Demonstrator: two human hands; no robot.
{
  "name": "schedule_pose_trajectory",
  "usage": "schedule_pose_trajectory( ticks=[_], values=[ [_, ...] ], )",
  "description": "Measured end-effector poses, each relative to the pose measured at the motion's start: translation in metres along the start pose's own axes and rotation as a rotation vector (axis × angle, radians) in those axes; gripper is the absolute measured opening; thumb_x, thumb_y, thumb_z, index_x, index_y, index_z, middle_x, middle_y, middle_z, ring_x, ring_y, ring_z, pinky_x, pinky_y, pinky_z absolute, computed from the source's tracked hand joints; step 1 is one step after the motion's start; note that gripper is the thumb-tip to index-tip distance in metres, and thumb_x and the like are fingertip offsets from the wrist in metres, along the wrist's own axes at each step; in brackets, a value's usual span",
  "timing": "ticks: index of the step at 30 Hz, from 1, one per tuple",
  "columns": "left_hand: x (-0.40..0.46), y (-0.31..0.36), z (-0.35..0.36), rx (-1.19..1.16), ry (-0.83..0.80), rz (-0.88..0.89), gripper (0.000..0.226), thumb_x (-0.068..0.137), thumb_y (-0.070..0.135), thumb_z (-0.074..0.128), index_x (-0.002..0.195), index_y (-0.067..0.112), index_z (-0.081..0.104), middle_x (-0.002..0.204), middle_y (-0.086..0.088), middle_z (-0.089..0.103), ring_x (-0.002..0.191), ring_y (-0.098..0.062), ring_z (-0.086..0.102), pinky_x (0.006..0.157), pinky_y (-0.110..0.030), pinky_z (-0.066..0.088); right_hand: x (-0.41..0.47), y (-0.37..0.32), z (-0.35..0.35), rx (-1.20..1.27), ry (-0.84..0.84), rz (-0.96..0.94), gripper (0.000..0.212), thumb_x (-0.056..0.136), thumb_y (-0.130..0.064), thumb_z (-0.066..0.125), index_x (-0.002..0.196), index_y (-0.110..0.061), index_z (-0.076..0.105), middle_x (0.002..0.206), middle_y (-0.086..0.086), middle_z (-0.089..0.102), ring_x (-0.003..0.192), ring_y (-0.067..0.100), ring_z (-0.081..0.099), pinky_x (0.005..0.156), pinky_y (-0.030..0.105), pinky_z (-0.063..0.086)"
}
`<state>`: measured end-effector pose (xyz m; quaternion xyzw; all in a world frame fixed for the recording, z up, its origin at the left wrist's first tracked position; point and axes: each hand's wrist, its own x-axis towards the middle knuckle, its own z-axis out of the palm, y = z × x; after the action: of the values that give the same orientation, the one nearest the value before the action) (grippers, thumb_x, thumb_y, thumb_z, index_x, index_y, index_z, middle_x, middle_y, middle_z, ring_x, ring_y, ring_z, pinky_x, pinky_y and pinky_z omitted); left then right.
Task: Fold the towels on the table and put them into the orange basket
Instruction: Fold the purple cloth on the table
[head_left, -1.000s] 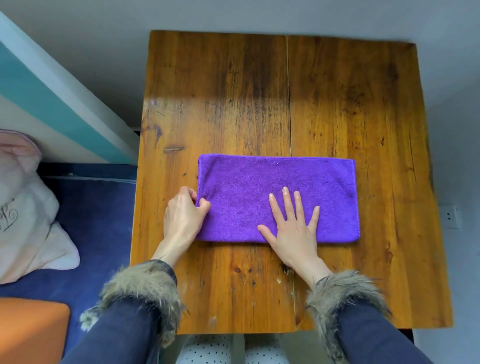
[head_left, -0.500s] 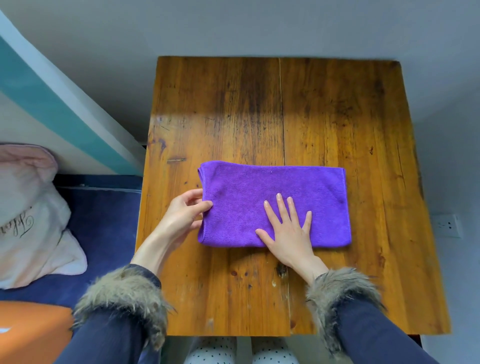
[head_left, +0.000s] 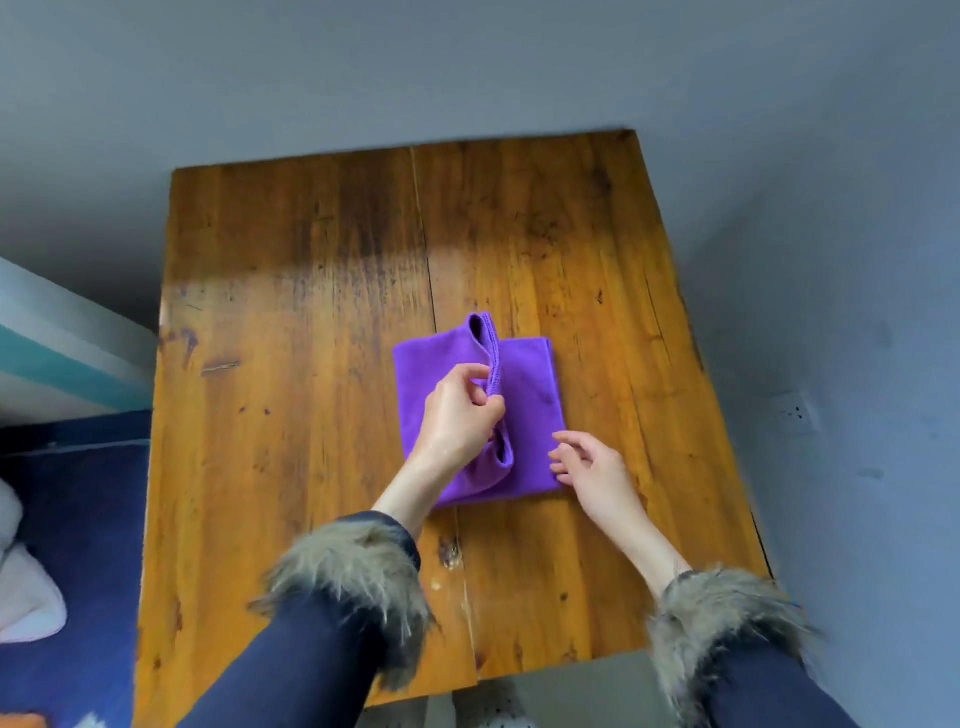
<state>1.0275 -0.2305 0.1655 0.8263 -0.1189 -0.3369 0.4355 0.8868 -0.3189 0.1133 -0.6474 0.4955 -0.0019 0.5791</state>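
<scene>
Folded rightward since before, towel (head_left: 524, 395) pinched by left hand (head_left: 460, 413) on table (head_left: 291, 395).

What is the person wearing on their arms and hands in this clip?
Both arms wear dark navy sleeves ending in shaggy grey-brown fur cuffs. The left hand and right hand are bare: no gloves, rings or watch visible.
</scene>
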Motion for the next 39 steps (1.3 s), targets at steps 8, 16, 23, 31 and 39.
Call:
schedule_pose_trajectory(
  ticks=[8,16,23,31,39],
  values=[
    [0.014,-0.008,0.062,0.239,0.028,0.035,0.041,0.085,0.008,0.052,0.126,0.007,0.047,0.089,-0.007,0.059,0.101,-0.025,0.054,0.087,-0.037,0.043,0.009,0.014,-0.006,0.009,-0.024,-0.007,0.021,0.095,-0.012,0.046,0.108,-0.013,0.062,0.083,-0.005,0.064,0.088,0.02,0.065,0.088,0.04,0.052],
    [0.007,-0.017,0.079,0.177,-0.06,0.095,0.037,0.088,0.007,0.049,0.126,0.009,0.049,0.081,0.003,0.056,0.091,-0.026,0.061,0.086,-0.038,0.046,0.015,0.014,-0.013,0.062,-0.05,0.03,0.021,0.097,-0.018,0.041,0.102,-0.02,0.061,0.083,-0.004,0.065,0.08,0.017,0.064,0.084,0.043,0.054],
    [-0.008,-0.053,0.035,0.275,0.287,0.456,0.044,0.079,0.007,0.034,0.116,0.01,0.059,0.106,-0.006,0.058,0.103,-0.023,0.051,0.09,-0.034,0.041,0.024,-0.011,-0.008,-0.128,0.037,-0.068,0.019,0.091,-0.031,0.057,0.096,-0.014,0.064,0.077,-0.001,0.064,0.076,0.015,0.058,0.071,0.025,0.042],
    [-0.003,-0.098,0.019,0.806,0.115,0.409,0.053,0.093,0.036,0.03,0.143,0.019,0.032,0.154,-0.01,0.021,0.142,-0.034,0.011,0.112,-0.05,0.015,0.061,-0.038,0.012,-0.331,0.076,-0.141,0.016,0.092,-0.031,0.052,0.091,-0.015,0.052,0.086,-0.001,0.056,0.086,0.021,0.053,0.07,0.029,0.035],
    [-0.01,-0.099,0.03,0.94,0.05,0.444,0.057,0.092,0.048,0.03,0.145,0.026,0.027,0.156,-0.008,0.013,0.145,-0.027,0.004,0.114,-0.055,0.006,0.06,-0.034,0.005,-0.174,0.053,-0.194,0.011,0.095,-0.017,0.046,0.088,-0.009,0.049,0.074,-0.004,0.048,0.077,0.017,0.046,0.067,0.026,0.029]
  ],
)
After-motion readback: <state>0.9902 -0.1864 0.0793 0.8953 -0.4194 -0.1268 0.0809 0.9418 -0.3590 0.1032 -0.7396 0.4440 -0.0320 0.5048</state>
